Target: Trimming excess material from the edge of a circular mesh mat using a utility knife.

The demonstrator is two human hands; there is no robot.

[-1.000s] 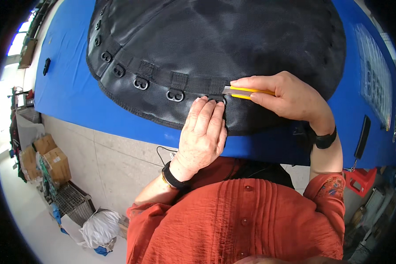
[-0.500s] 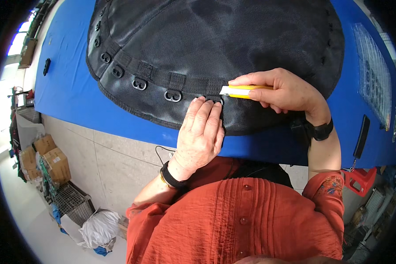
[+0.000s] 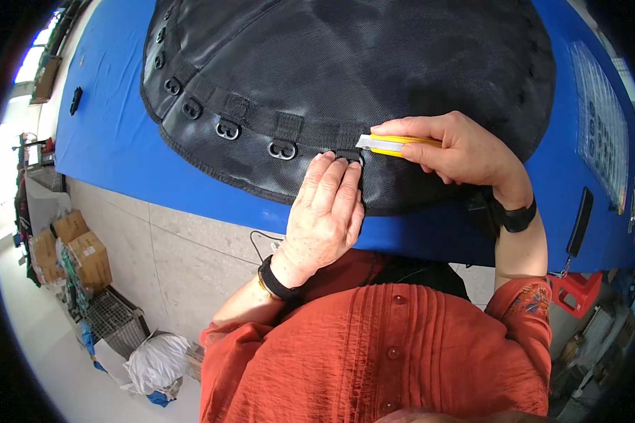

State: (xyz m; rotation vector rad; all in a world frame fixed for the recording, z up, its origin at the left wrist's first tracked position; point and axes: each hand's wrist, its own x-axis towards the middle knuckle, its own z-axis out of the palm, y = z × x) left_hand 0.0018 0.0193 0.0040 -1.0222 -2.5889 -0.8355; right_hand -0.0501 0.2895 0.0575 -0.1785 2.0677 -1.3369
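Note:
A large black mesh cloth point(image 3: 317, 63) with a curved, bound edge lies on the blue-covered table point(image 3: 113, 120). Black webbing tabs run along its rim, each carrying a dark double-loop ring, such as this ring point(image 3: 282, 150). My left hand point(image 3: 324, 215) lies over the near edge, fingers stretched out together, their tips pressing on the ring of one webbing tab point(image 3: 351, 134). A yellow utility knife point(image 3: 391, 144) is closed in my right hand point(image 3: 466, 151). Its blade points left, at the tab just beyond my left fingertips; whether it touches the webbing, I cannot tell.
On the right lies a clear plastic sheet point(image 3: 600, 127) near a long black strip point(image 3: 579, 222). A small black piece point(image 3: 75, 101) sits at the table's left. Cardboard boxes point(image 3: 88, 257), a wire crate point(image 3: 116, 317) and a white sack point(image 3: 159, 363) stand on the floor; a red stool point(image 3: 575, 292) is at right.
The whole view has shifted slightly. The knife is tilted a little differently, with its metal blade showing more clearly at the same tab. My left hand stays on the ring.

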